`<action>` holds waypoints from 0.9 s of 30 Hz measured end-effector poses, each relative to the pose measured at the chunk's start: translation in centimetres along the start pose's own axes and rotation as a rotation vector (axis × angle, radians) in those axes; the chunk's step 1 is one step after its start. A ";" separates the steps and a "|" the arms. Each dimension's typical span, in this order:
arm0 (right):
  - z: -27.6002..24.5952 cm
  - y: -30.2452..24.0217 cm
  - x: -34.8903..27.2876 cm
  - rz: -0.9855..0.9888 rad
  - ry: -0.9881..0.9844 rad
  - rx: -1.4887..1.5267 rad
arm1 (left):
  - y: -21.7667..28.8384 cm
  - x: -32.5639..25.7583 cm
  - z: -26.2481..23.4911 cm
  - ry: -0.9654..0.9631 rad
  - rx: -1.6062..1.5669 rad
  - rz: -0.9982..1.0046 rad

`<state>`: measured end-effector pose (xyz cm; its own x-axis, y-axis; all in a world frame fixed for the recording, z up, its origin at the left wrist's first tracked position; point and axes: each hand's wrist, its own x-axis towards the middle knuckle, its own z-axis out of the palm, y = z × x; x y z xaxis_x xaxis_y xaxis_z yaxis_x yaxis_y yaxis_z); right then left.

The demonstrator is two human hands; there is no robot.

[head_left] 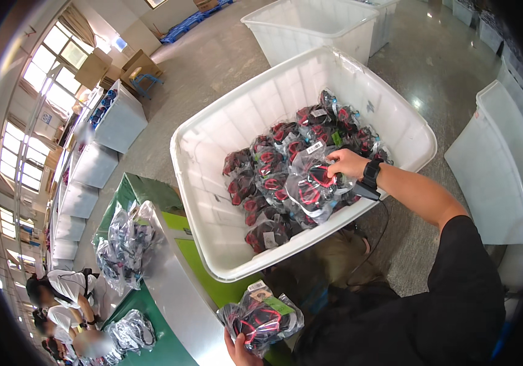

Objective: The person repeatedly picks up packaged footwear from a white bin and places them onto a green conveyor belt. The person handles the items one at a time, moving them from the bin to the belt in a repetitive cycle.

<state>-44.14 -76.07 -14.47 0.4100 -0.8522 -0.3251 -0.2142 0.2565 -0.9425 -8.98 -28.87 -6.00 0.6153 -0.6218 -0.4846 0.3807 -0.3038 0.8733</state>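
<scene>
Right hand, arm outstretched at centre frame, pinches a clear bagged red-black item over the white bin; I see my left hand gripping another bag bottom centre.

Pretty bright daylight here, pouring in from the big windows on the far left, which are blown out. There's glare on the shiny floor, and the plastic bags glint. Heavy fisheye bending with black corners, and some blur at the near left.

Single head fisheye cam, looks down close over white bin.
</scene>
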 end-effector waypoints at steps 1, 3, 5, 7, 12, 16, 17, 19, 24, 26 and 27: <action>-0.9 -0.3 0.9 -0.030 -0.027 -0.084 | -0.1 0.1 0.1 0.001 0.019 0.005; -2.6 -1.4 3.0 -0.089 0.055 -0.340 | -0.4 0.4 0.5 -0.019 0.125 0.094; -5.2 -3.6 6.5 -0.113 -0.023 -0.501 | -0.3 0.7 1.2 0.049 -0.041 -0.054; -7.4 -6.0 10.6 -0.165 0.011 -0.700 | 0.3 0.9 2.3 0.102 -0.103 -0.137; -11.6 -10.6 20.7 -0.586 0.617 -1.357 | 2.7 1.3 6.0 0.117 -0.102 -0.190; -10.5 -8.5 23.7 -0.522 0.689 -1.055 | 4.3 0.8 7.1 0.132 -0.061 -0.166; -9.1 -7.0 23.0 -0.521 0.587 -0.952 | 4.4 0.7 7.2 0.130 -0.056 -0.156; -5.9 -4.1 19.8 -0.462 0.273 -0.709 | 4.4 0.5 7.5 0.120 -0.062 -0.144; 4.8 0.3 2.6 -0.289 -0.583 -0.423 | 3.9 1.4 10.0 0.092 -0.131 -0.108; 7.0 -0.9 -4.0 -0.257 -0.615 -0.348 | 3.9 2.4 11.3 -0.164 -0.297 -0.076; 7.5 -1.9 -5.8 -0.412 -0.549 -0.411 | 3.9 2.5 11.8 -0.202 -0.279 -0.079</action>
<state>-39.48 -68.20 -11.35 0.8825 -0.4678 -0.0491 -0.2159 -0.3100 -0.9259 -14.12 -40.15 -3.21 0.4381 -0.7431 -0.5058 0.6129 -0.1647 0.7728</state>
